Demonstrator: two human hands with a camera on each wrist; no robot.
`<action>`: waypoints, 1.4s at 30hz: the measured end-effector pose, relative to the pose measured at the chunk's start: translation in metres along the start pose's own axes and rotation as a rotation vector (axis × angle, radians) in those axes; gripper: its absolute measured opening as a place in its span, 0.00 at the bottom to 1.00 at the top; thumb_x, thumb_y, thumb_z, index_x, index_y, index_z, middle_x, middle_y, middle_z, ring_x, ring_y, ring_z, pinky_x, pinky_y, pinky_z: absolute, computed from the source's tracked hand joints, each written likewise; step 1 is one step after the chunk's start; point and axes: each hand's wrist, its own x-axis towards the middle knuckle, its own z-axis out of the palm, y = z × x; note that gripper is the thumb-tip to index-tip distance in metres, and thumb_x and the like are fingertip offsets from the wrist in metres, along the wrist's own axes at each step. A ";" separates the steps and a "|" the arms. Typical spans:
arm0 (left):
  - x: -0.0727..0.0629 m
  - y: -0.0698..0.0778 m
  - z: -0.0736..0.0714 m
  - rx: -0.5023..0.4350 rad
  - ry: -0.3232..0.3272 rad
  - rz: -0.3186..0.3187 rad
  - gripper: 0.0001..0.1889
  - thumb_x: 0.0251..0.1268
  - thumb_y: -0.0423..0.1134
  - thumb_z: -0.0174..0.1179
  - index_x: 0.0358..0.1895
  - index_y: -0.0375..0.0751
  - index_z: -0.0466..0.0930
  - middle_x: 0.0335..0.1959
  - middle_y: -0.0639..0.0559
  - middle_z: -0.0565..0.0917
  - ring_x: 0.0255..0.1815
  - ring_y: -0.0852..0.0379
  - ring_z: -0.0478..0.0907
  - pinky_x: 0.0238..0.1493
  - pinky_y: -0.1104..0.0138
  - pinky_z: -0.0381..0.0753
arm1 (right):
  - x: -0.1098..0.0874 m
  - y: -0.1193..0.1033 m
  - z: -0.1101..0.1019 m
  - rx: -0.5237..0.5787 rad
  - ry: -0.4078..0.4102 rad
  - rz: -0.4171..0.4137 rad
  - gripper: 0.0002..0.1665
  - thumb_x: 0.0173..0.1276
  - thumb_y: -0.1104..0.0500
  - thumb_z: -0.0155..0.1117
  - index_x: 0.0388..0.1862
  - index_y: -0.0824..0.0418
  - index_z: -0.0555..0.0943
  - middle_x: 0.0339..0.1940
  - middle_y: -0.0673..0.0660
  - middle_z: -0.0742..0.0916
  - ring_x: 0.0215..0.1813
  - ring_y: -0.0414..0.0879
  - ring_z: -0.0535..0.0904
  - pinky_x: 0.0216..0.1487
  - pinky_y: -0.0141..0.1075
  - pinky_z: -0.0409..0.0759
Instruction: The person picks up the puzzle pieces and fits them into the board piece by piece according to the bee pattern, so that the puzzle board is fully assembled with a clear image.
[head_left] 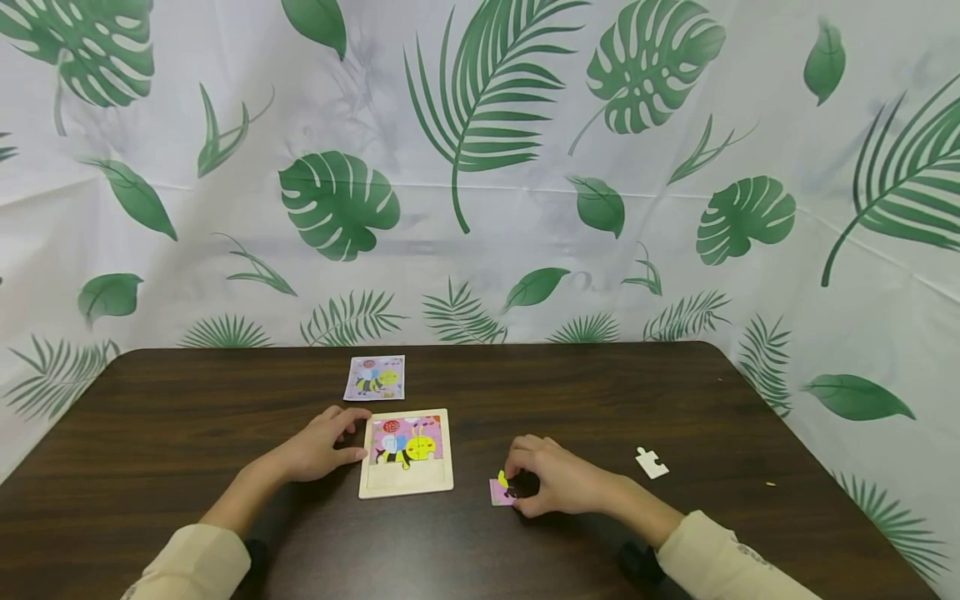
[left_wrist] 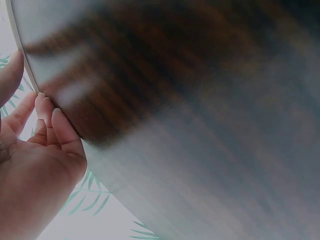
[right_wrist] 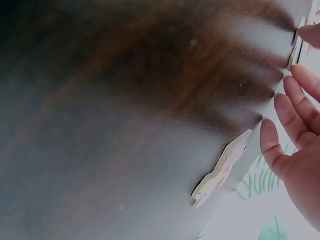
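Observation:
A wooden puzzle tray (head_left: 407, 479) lies on the table, its upper part filled with bee picture pieces and its lower part bare wood. My left hand (head_left: 318, 446) rests at the tray's left side, with index finger and thumb touching the edge near the upper left corner. To the right of the tray, my right hand (head_left: 558, 479) pinches a pink and yellow puzzle piece (head_left: 501, 492) between thumb and fingers, close over the table. The hand partly covers that piece. Farther right lies a loose puzzle piece (head_left: 652, 463), pale in the head view; the right wrist view shows its thin edge.
A square bee picture card (head_left: 375, 378) lies behind the tray on the dark wooden table (head_left: 570, 383). A tiny yellowish scrap (head_left: 771, 483) is near the right side. Behind the table's far edge hangs a white leaf-print cloth (head_left: 517, 250).

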 end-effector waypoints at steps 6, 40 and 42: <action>0.000 0.000 0.000 -0.002 0.001 0.005 0.26 0.57 0.41 0.62 0.58 0.37 0.66 0.40 0.45 0.68 0.41 0.47 0.67 0.42 0.53 0.69 | 0.001 0.002 -0.001 0.009 0.014 -0.034 0.11 0.52 0.59 0.68 0.34 0.58 0.77 0.36 0.45 0.76 0.40 0.37 0.69 0.44 0.35 0.68; 0.001 -0.001 0.000 -0.007 -0.006 -0.002 0.27 0.57 0.42 0.62 0.58 0.37 0.66 0.40 0.45 0.68 0.41 0.47 0.66 0.43 0.52 0.69 | 0.065 -0.028 -0.005 0.116 -0.061 0.059 0.14 0.54 0.57 0.68 0.39 0.59 0.77 0.34 0.47 0.77 0.37 0.39 0.69 0.40 0.29 0.70; 0.001 -0.001 0.000 -0.008 -0.007 -0.003 0.27 0.57 0.42 0.62 0.59 0.37 0.65 0.40 0.45 0.68 0.42 0.47 0.66 0.43 0.52 0.69 | 0.071 -0.030 -0.003 0.123 -0.063 0.052 0.14 0.54 0.57 0.68 0.38 0.59 0.77 0.34 0.47 0.77 0.37 0.40 0.70 0.40 0.28 0.70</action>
